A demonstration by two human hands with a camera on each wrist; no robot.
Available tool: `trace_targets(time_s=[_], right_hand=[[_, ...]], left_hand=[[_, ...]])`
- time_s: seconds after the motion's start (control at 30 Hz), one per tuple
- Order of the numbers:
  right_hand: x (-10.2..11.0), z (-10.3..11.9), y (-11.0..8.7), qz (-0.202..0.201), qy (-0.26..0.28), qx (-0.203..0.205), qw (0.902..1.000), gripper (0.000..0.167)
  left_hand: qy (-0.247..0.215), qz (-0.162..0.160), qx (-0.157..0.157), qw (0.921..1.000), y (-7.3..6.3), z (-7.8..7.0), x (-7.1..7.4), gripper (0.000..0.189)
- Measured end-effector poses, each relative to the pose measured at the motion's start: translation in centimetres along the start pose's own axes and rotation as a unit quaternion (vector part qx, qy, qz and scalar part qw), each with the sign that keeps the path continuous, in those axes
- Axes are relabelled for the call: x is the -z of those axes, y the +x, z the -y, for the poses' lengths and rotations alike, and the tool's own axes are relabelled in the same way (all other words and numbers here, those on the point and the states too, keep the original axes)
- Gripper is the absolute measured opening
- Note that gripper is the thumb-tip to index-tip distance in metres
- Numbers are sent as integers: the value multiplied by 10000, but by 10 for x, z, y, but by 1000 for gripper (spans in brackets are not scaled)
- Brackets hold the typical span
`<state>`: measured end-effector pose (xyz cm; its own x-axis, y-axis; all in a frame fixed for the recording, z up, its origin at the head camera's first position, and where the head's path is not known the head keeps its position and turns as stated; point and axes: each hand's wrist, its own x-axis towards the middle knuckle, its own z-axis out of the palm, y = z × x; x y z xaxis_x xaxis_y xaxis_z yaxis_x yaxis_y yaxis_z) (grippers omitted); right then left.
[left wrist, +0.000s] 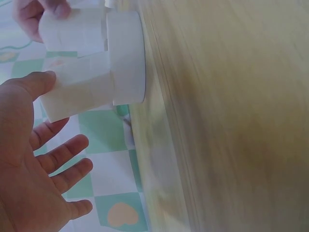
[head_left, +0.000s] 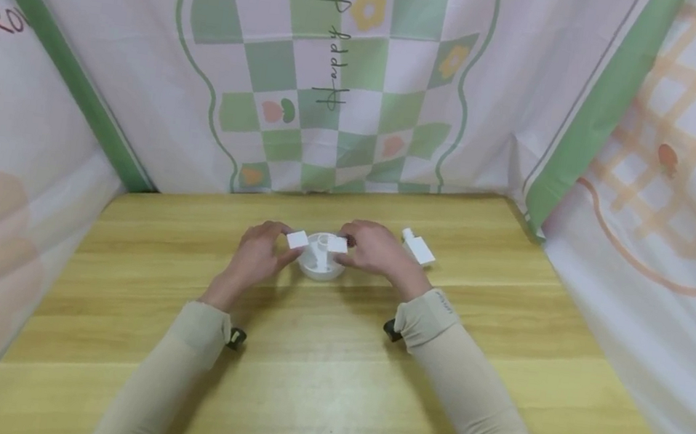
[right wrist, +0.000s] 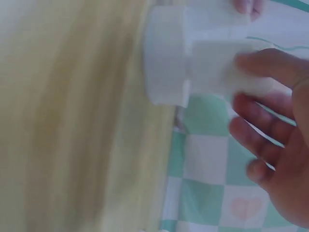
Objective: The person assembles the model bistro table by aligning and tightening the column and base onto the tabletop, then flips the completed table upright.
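Note:
A round white base (head_left: 319,273), shaped like a shallow dish with a raised ring inside, sits on the table between both hands. My left hand (head_left: 256,255) pinches a white rectangular block (left wrist: 79,89) by its upper end, thumb against index finger, the other fingers spread. The block's lower end is right at the base's rim. Opposite, my right hand (head_left: 377,246) grips a second white block (right wrist: 215,65) between thumb and fingers. Its lower end also meets the base's rim in the right wrist view. In the left wrist view the two blocks stand side by side over the base (left wrist: 126,58).
Another white piece (head_left: 421,249), with a flat square part and a short round peg, lies on the wooden table (head_left: 299,386) beyond my right wrist. A patterned curtain (head_left: 342,62) hangs along the table's back edge, with cloth on both sides.

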<state>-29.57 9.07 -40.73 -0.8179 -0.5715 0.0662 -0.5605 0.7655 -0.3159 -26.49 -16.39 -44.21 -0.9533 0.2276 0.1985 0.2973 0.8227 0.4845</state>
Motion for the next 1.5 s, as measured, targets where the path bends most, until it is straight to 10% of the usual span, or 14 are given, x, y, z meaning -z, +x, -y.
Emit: trace_targets(time_s=[0.37,1.5], right_hand=[[-1,-2,2,253,215,394,9987,65],[-7,2,10,-178,144,-651,9976,57]], left_hand=[[-8,-4,-38,10000,1,-2,2,54],[6,138,119,9998,0,-2,3,54]])
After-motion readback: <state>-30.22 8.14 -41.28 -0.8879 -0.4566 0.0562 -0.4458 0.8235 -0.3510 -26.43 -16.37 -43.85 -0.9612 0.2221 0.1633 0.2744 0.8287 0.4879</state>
